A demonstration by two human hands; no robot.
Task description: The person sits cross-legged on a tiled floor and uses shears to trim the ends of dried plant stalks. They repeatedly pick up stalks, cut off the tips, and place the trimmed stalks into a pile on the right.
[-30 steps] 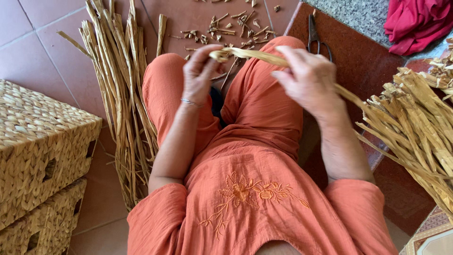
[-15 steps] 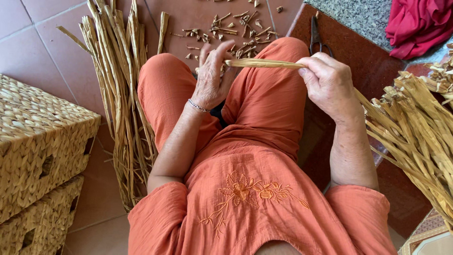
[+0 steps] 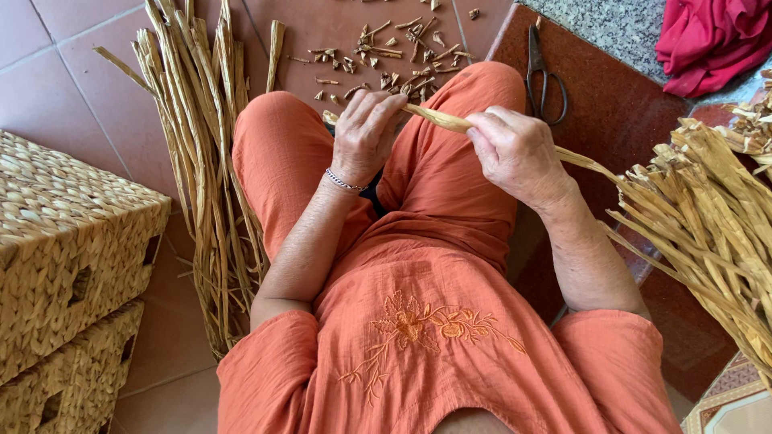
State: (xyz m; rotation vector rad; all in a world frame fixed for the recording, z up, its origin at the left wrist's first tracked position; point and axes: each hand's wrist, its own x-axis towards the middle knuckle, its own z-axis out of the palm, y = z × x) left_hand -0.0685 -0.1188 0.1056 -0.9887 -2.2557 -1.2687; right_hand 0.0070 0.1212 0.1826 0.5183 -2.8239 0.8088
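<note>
Since half a second ago, both hands have slid a little lower along the pale, flat dried reed strip (image 3: 438, 119), which now lies nearly level above the knees rather than tilted up. The left hand (image 3: 366, 133) has its fingers curled over the strip's near end at about 10 o'clock from the middle of the view, closed on it with the knuckles up, a thin silver bracelet (image 3: 344, 182) at the wrist. The right hand (image 3: 515, 153) is clamped on the same strip at 1 o'clock, thumb and fingers pinched together around it. That strip is straw-yellow, fibrous and slightly twisted, thicker between the hands, and trails past the right hand toward 3 o'clock, where it meets the big loose bundle of dried reed strips (image 3: 708, 225). At 9 o'clock stand two woven straw baskets (image 3: 64, 265), one on the other. A second sheaf of long dried stalks (image 3: 201, 161) lies on the reddish tiled floor (image 3: 72, 88) at 10 o'clock. Short cut reed scraps (image 3: 386, 56) are scattered at 12 o'clock, dark metal scissors (image 3: 545, 72) lie at 1 o'clock, and a crumpled red cloth (image 3: 712, 40) sits at 2 o'clock.
</note>
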